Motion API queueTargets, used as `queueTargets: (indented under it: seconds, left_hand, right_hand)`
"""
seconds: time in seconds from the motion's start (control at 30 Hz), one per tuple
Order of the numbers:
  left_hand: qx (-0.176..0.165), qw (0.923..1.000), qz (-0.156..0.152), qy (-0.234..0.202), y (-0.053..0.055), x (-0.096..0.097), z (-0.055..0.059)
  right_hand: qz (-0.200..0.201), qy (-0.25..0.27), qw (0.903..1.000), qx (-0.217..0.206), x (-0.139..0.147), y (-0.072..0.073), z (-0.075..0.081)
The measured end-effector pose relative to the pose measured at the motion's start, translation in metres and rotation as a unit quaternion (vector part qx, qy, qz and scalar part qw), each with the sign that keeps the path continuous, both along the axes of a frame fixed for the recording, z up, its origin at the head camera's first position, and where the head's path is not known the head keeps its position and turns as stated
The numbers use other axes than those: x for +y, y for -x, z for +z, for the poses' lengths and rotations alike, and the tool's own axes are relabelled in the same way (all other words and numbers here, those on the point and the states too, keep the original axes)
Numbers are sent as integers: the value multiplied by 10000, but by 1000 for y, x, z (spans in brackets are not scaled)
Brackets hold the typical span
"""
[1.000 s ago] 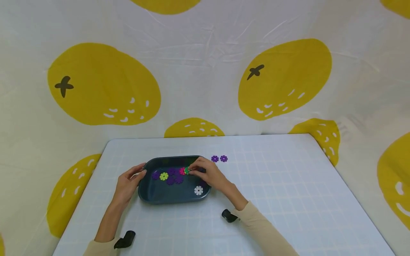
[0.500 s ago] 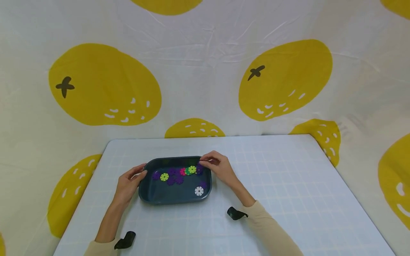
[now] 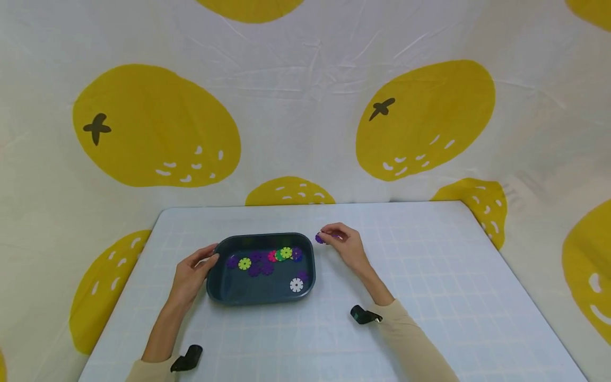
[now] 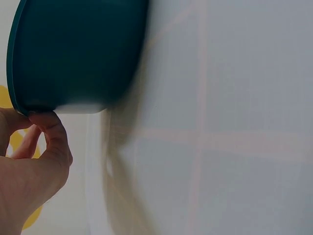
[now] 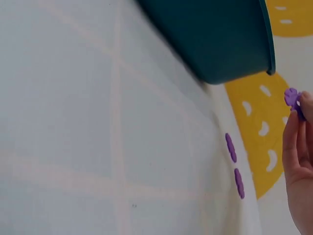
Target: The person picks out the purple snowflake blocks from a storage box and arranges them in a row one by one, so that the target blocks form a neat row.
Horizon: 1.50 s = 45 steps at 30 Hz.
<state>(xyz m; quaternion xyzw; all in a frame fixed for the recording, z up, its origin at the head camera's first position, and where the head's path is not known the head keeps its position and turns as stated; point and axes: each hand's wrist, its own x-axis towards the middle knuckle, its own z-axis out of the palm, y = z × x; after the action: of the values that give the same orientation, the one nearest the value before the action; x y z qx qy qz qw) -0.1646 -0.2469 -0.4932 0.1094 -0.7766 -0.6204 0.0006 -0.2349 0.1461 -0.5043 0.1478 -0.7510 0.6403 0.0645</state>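
My left hand pinches the left rim of a dark teal tray; in the left wrist view the thumb and fingers meet at that rim. To the right of the tray, my right hand pinches a purple notched plastic disc between thumb and fingertips. Two more purple discs lie flat on the table in the right wrist view; the right hand mostly hides them from the head view. Inside the tray are several purple discs, two yellow-green discs, a pink one, a green one and a white one.
The table has a pale blue checked cover. Behind it hangs a white cloth with large yellow fruit prints. Black camera mounts sit at both wrists, low over the tabletop.
My right hand has moved from inside the tray, over its right rim, to the table on the right, carrying a purple disc. My left hand and the tray stay where they were.
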Motion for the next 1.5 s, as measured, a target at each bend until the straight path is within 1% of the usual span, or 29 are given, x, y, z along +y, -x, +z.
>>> queueTargets:
  seconds: [0.13,0.17,0.27,0.4,0.5,0.67,0.83,0.93,1.03,1.2,1.37,1.5]
  left_hand:
    - [59,10000,-16,-67,0,0,-1]
    - [71,10000,-12,-64,0,0,-1]
    - [66,10000,-14,-48,0,0,-2]
    - [77,9999,-18,-68,0,-1,-2]
    - [121,9999,-36,-76,0,-1,-2]
    - [129,9999,-25,-56,0,0,-2]
    - [80,9999,-26,-117,0,-1,-2]
    - [80,9999,-11,-138,-1,-1,-2]
    - [79,9999,-3,-151,-1,-1,-2]
    - [89,9999,-8,-142,-1,-2,-2]
    - [150,9997,-29,-179,-1,-2,-2]
    - [212,9995,-68,-214,-1,-2,-1]
  right_hand:
    - [-278,110,9994,-176,11,4,-5]
    - [-359,131,9990,-214,14,6,-10]
    - [-566,117,9975,-410,21,8,-13]
    - [-710,90,9955,-615,30,10,-15]
    - [-767,87,9946,-687,37,12,-17]
    - [-1020,-292,9911,-804,46,12,-19]
    - [-1329,-777,9826,-1035,52,12,-20]
    - [-1429,-982,9782,-1145,54,12,-20]
    - [-1469,-1102,9758,-1188,56,13,-21]
    - [-1485,-1384,9725,-1144,56,15,-22]
    - [-1580,-1592,9684,-1094,53,18,-21]
    - [-1553,-1738,9671,-1021,50,20,-20]
